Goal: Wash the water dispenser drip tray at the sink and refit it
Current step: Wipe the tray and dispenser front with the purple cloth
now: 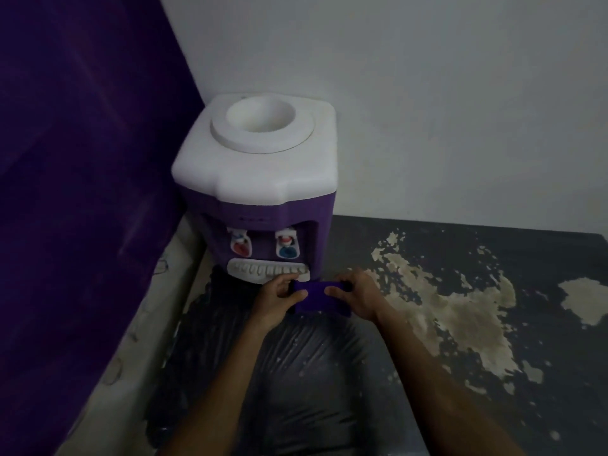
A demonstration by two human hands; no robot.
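Note:
A purple and white water dispenser (260, 179) stands on the floor in the corner, with two taps above a white slotted grille (260, 269) at its base. Just in front of that grille I hold a purple drip tray piece (317, 296) with both hands. My left hand (279, 297) grips its left end and my right hand (357, 296) grips its right end. The tray is level, a little right of the grille and apart from the dispenser body.
A dark purple surface (82, 159) rises on the left with a pale padded edge (138, 340) below it. A black plastic bag (289, 373) lies under my arms. The dark floor (493, 307) at right has large pale worn patches.

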